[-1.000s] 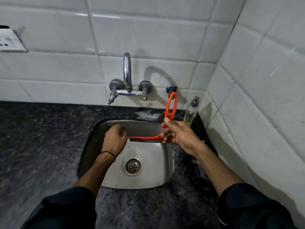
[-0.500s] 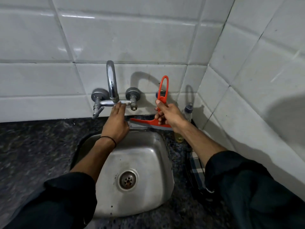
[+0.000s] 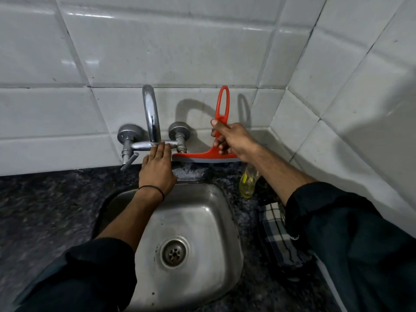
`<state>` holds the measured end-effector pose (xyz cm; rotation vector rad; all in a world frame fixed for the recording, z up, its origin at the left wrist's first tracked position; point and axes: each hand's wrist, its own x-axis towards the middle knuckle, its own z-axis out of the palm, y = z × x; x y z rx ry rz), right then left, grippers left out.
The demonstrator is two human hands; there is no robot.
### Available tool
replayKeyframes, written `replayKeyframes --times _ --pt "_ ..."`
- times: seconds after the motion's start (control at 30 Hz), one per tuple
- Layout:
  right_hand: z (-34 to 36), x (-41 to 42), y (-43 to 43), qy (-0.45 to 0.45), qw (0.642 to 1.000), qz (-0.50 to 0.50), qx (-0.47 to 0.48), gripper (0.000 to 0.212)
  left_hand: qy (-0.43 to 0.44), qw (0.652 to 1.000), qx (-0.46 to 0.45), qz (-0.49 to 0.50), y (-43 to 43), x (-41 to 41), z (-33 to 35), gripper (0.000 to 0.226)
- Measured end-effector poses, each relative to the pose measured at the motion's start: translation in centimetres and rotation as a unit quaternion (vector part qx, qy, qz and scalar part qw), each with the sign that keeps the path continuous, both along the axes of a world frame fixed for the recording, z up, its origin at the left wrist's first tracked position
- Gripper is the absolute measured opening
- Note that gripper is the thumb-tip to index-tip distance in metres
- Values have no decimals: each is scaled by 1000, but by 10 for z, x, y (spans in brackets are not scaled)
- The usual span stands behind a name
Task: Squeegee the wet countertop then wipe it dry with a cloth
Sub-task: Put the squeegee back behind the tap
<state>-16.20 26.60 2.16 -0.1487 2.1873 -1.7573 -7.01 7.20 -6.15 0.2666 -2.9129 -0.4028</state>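
Observation:
My right hand (image 3: 229, 139) grips the looped handle of a red squeegee (image 3: 221, 113). Its grey-edged blade (image 3: 202, 159) lies level against the wall, just above the wet strip of dark granite countertop (image 3: 45, 199) behind the sink. My left hand (image 3: 157, 170) reaches flat over the sink's back rim, fingertips touching the horizontal bar of the chrome tap (image 3: 150, 113). A checked cloth (image 3: 274, 233) lies on the counter right of the sink, partly under my right sleeve.
A steel sink (image 3: 216, 208) with a round drain sits below my hands. A bottle of yellow liquid (image 3: 247, 183) stands in the corner by the right tiled wall. White tiles close off the back and right sides.
Both hands moved from over the sink basin back to the wall. The squeegee blade went from above the basin to the counter strip behind it, and my left hand opened onto the tap.

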Motion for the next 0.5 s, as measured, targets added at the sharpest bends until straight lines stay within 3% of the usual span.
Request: replayKeyframes --times 0.23,0.5 --pt "13 -32 2 -5 998 -11 66 40 -21 1000 -18 1 0 -1 -4 85" --pt "16 -80 34 2 968 41 248 40 -24 999 -29 15 2 -7 5 79"
